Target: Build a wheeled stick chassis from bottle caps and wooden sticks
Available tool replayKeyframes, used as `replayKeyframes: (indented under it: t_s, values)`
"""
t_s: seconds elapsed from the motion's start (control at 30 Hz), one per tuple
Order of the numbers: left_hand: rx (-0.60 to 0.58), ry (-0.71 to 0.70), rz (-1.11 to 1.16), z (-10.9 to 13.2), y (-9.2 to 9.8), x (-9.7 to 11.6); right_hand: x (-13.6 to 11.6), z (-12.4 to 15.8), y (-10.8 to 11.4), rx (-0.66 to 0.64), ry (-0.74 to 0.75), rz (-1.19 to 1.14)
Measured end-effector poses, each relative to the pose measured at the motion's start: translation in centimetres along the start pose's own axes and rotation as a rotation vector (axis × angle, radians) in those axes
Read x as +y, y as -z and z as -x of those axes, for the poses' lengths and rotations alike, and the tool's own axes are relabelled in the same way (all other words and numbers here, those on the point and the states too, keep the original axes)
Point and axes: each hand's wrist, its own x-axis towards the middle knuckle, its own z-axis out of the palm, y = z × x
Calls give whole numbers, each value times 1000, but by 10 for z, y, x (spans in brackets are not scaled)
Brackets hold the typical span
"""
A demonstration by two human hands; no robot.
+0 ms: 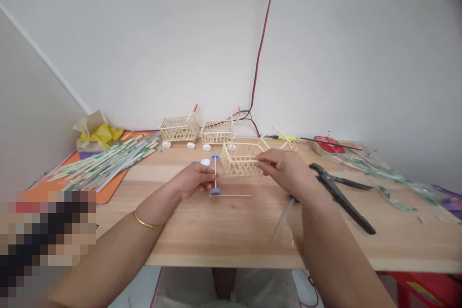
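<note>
Below a pale wall (173, 38), a wooden table (231, 236) is seen. Near its middle, toward the back edge, an open basket of pale, crisscrossed sticks (238, 167) is pinched at its right end by the right hand (283, 168), wrist arched. A stick axle with two blue wheels (215, 167) is held between left-hand (197, 180) fingertips, forearm slanting inward. Lettering on the back-left corner's yellow packet (106, 137) cannot be read.

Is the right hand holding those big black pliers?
No, the right hand is pinching a little stick basket, while the black pliers lie on the wooden table.
</note>
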Motion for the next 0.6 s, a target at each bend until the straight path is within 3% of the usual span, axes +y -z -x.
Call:
replayKeyframes:
  t_s: [0.23, 0.6]
  values:
    - [-59, -12, 101, 1, -3, 3, -20, 3, -4, 64, 110, -50]
    - [-120, -40, 159, 3, -2, 3, -19, 2, -9, 49, 127, -10]
